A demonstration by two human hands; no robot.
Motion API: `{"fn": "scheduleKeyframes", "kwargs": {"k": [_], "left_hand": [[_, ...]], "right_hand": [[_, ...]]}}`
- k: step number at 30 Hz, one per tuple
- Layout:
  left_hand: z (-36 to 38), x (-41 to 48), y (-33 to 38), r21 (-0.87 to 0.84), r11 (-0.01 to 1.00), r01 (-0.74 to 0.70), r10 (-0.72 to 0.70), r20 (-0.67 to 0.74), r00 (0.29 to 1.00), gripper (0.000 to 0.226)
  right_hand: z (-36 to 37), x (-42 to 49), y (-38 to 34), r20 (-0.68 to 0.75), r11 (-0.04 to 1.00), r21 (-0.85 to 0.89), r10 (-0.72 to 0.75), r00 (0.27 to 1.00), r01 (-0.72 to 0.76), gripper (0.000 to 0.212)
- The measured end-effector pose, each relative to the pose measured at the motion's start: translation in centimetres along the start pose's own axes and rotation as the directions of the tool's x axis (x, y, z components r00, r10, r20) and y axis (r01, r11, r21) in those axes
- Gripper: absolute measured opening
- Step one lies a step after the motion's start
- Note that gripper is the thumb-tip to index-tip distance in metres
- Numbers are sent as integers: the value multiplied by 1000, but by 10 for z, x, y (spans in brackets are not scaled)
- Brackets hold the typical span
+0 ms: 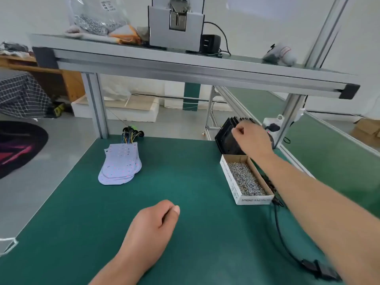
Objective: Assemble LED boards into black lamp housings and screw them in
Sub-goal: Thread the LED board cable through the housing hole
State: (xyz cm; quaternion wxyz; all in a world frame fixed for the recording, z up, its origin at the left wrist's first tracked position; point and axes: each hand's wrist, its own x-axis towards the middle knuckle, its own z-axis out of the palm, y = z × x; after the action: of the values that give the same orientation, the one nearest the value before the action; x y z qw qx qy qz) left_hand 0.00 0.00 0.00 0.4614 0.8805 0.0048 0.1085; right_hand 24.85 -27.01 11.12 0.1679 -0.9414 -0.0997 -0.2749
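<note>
A green desk [82, 223] is carrying everything here, with a metal shelf [185, 66] running across above it. At the left end of that shelf a clear bag [94, 17] of small metal parts is lying. Below it, on the left part of the desk, a stack of white LED boards [121, 163] is lying fanned out flat, and a bundle of coloured wires [131, 133] is trailing from its far end to the desk's back edge. Nearer the person and toward the middle, the left hand [152, 225] is resting on the desk with its fingers curled into a loose fist and the thumb lying against the forefinger; nothing is showing inside it. Above the middle, a grey machine [174, 27] is standing on the shelf. To the right, an open cardboard box [234, 182] full of small silver screws [244, 179] is sitting on the desk. Just behind the box, a row of black lamp housings [228, 138] is standing on edge, leaning backward. The right hand [253, 140] is reaching over the box and curling its fingers round the top edge of these housings, gripping them, though the motion blur is hiding which one. A black cable [281, 233] is snaking toward the near right corner, ending in a black plug [320, 268].
</note>
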Motion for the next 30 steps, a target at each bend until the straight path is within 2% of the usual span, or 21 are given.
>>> {"fn": "scheduleKeyframes", "kwargs": {"k": [2, 4, 6, 10, 12, 15, 17, 20, 23, 26, 30], "left_hand": [[-1, 2, -4, -52, 999, -3, 3, -4, 1000, 43], [-2, 3, -4, -59, 998, -23, 24, 10, 1000, 46], [-3, 4, -3, -94, 995, -33, 35, 19, 999, 48], [-5, 4, -6, -131, 991, -24, 29, 34, 999, 51], [-5, 4, -6, -139, 990, -14, 20, 39, 999, 51], [-6, 4, -5, -153, 988, -3, 10, 45, 999, 51], [-7, 4, -4, -159, 987, -5, 12, 45, 999, 51], [-7, 4, -3, -165, 986, 9, 0, 52, 999, 52], [-8, 4, -2, -183, 983, 29, -17, 64, 998, 52], [-10, 4, 0, -190, 980, 49, -35, 73, 997, 53], [-10, 4, 3, -181, 981, 63, -52, 65, 997, 51]], "right_hand": [[6, 27, 4, 49, 973, -232, -1, 999, 12, 24], [12, 48, 9, 176, 923, -384, 68, 982, 5, 30], [21, 60, 15, 242, 876, -478, 67, 968, 59, 32], [26, 73, 16, 292, 820, -558, 51, 955, 127, 6], [27, 75, 15, 317, 789, -593, 46, 947, 160, 6], [27, 75, 18, 355, 760, -606, -6, 935, 235, 7], [25, 74, 17, 384, 731, -617, -47, 922, 293, 23], [24, 72, 13, 432, 688, -644, -36, 901, 336, 18], [23, 72, 12, 447, 675, -649, -33, 894, 350, 24], [22, 74, 15, 432, 710, -616, -58, 900, 341, 18], [19, 69, 16, 320, 834, -503, -63, 945, 226, 5]]}}
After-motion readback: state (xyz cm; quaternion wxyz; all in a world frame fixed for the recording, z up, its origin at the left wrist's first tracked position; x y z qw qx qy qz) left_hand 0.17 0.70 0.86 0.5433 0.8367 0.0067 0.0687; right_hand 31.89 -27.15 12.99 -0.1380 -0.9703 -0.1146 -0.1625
